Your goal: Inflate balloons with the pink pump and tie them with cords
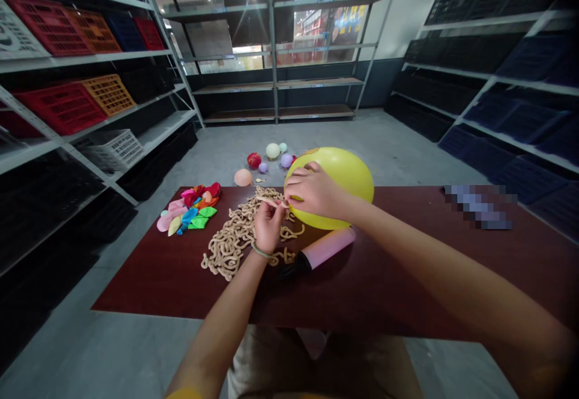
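My left hand is pinching a strand of knobbly beige cord between thumb and fingers, with a green band sitting around my wrist. The fingers of my right hand are curling closed around the near side of an inflated yellow balloon, gripping it, and the strand is running from my left fingers toward that grip. I cannot tell how the cord meets the balloon, because my fingers are covering that spot. The balloon is resting at the far edge of the dark red table, partly over the cord's tangled heap, which is lying under my left hand. A pink-and-black hand pump is lying just beside that heap, below the balloon. To the left, a cluster of flat, uninflated balloons in pink, red, blue, green and cream is sitting on the tabletop. A pixelated patch is covering something at the table's right end. Past the table, small inflated balloons are lying on the grey floor. Red and orange plastic crates are filling the left shelving, dark blue crates are lining the right shelving, and mostly bare wooden shelves are standing at the back.
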The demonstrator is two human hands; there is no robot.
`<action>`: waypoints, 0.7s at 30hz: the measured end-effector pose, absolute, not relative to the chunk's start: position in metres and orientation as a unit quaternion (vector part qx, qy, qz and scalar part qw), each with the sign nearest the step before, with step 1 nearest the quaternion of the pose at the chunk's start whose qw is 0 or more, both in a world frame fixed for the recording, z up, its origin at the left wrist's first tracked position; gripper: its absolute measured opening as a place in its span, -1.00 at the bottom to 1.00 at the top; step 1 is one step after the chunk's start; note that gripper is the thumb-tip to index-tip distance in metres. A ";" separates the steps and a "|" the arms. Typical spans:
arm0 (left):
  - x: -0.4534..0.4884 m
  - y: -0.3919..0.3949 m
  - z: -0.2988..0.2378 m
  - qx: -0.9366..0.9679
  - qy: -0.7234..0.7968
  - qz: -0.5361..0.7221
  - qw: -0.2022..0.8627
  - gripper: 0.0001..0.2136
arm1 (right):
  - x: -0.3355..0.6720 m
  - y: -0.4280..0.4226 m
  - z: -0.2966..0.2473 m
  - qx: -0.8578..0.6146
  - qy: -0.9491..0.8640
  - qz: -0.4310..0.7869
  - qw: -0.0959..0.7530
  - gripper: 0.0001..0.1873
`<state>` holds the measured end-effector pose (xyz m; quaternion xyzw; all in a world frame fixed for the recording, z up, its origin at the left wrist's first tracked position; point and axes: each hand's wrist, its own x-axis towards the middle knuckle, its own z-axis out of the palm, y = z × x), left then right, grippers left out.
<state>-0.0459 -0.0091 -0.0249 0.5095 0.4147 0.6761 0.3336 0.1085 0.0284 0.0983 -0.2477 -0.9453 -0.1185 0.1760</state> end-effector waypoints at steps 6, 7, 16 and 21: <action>-0.048 -0.011 -0.019 0.531 0.473 0.643 0.286 -0.77 | 0.113 0.026 0.104 -0.245 -0.936 -0.181 0.177 -0.81; -0.049 -0.011 -0.018 0.537 0.479 0.637 0.276 -0.77 | 0.115 0.027 0.104 -0.243 -0.934 -0.192 0.178 -0.81; -0.050 -0.014 -0.016 0.587 0.489 0.587 0.268 -0.78 | 0.133 0.033 0.094 -0.230 -0.925 -0.250 0.172 -0.83; -0.046 -0.014 -0.018 0.564 0.463 0.600 0.327 -0.77 | 0.134 0.028 0.092 -0.238 -0.932 -0.205 0.180 -0.80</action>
